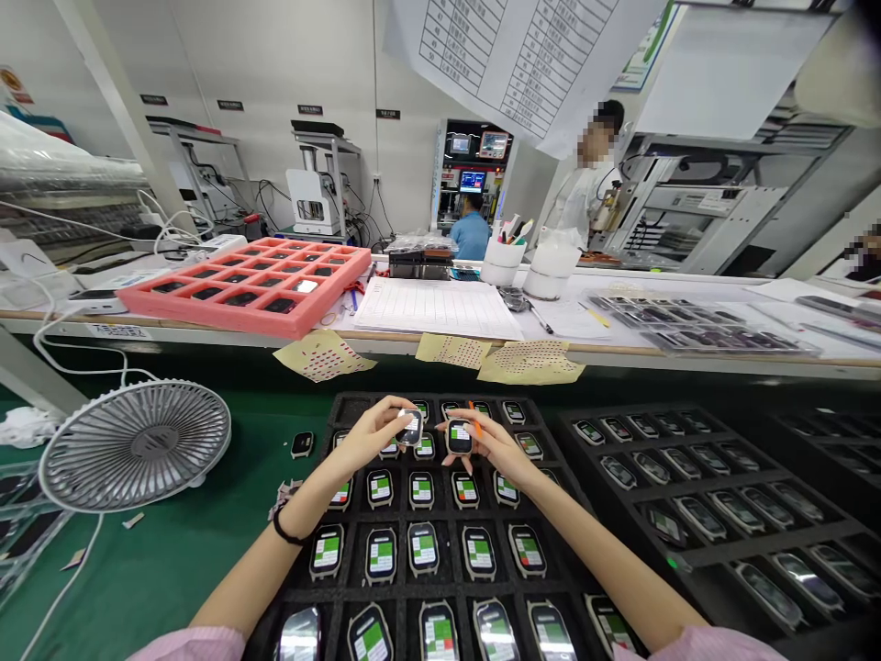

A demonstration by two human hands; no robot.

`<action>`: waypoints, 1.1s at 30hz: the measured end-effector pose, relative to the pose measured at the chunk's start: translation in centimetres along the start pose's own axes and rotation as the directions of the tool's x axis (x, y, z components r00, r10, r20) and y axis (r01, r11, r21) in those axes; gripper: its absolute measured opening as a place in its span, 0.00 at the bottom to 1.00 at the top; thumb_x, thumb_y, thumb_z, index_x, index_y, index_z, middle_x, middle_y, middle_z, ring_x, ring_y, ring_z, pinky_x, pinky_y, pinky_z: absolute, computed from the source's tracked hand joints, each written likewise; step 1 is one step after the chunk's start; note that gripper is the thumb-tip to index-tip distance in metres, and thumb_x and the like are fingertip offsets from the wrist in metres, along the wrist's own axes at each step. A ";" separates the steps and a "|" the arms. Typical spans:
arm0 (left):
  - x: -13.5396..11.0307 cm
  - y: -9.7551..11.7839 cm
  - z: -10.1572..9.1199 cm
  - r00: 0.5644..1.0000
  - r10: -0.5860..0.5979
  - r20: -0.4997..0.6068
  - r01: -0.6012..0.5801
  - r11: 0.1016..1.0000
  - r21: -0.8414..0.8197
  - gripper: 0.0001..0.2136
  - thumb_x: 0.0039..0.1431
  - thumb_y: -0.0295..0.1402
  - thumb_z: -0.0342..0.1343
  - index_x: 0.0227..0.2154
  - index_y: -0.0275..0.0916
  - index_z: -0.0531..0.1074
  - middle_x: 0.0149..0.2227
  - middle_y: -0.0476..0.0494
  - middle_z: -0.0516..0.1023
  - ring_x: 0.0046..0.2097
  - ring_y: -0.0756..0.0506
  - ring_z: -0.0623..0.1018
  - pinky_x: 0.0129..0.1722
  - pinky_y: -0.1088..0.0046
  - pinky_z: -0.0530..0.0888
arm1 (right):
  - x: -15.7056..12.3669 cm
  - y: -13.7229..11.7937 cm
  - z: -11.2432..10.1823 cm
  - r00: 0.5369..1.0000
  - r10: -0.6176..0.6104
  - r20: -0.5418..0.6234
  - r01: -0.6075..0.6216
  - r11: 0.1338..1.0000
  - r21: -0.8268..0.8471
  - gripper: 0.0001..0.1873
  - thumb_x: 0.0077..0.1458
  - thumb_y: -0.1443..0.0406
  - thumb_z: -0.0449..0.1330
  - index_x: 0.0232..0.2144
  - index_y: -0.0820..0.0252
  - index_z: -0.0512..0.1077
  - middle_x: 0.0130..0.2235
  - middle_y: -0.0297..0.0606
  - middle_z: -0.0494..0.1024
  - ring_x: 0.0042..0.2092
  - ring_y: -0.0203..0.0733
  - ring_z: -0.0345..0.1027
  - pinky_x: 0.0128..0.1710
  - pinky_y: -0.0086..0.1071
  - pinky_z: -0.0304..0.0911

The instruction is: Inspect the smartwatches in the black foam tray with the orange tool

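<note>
My left hand (377, 431) pinches a smartwatch body (411, 428) without a strap, its screen lit. In my right hand (490, 441) is a second smartwatch body (459, 437), gripped at its side, its screen showing white and green patches. Both are raised above a black foam tray (400, 588), a short gap between them. Rows of similar watches, such as one lit watch (422, 549), lie face up in the tray's compartments, many with green, white or red blocks on screen. A narrow orange thing (477, 419) shows by my right fingers; its kind is unclear.
Left of the tray are a grey fan (138, 445) and a loose watch (302, 445) on the green surface. A second black tray (695, 487) stands right. On the shelf are a pink foam tray (303, 317), papers (437, 308) and pen cups (502, 262). Two people are beyond.
</note>
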State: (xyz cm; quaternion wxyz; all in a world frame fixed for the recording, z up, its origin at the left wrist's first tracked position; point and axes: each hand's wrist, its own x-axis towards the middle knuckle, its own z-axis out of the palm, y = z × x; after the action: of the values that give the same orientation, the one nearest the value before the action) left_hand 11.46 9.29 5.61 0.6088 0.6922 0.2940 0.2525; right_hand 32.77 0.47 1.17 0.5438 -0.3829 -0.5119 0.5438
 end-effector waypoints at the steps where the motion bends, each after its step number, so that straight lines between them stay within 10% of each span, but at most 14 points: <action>1: 0.0 -0.1 0.0 1.000 0.000 0.011 0.000 1.000 -0.012 0.17 0.54 0.46 0.55 0.40 0.39 0.66 0.32 0.49 0.72 0.31 0.50 0.71 0.27 0.77 0.66 | 0.0 -0.1 0.1 1.000 -0.001 0.010 0.001 1.000 0.005 0.18 0.59 0.57 0.55 0.49 0.56 0.66 0.48 0.46 0.74 0.33 0.44 0.77 0.20 0.28 0.63; 33: -0.3 -0.6 -0.1 0.999 0.035 0.040 -0.036 0.999 0.031 0.16 0.61 0.46 0.48 0.44 0.42 0.68 0.34 0.50 0.69 0.27 0.53 0.65 0.26 0.78 0.63 | -0.3 0.1 0.0 0.995 -0.037 0.096 0.037 0.999 0.003 0.17 0.59 0.60 0.56 0.50 0.55 0.65 0.49 0.46 0.73 0.33 0.42 0.76 0.21 0.27 0.63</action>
State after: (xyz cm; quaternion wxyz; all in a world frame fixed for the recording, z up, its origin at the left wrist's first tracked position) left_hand 11.10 9.25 5.04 0.5990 0.7117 0.2734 0.2448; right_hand 32.76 0.23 1.04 0.5286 -0.3466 -0.5441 0.5517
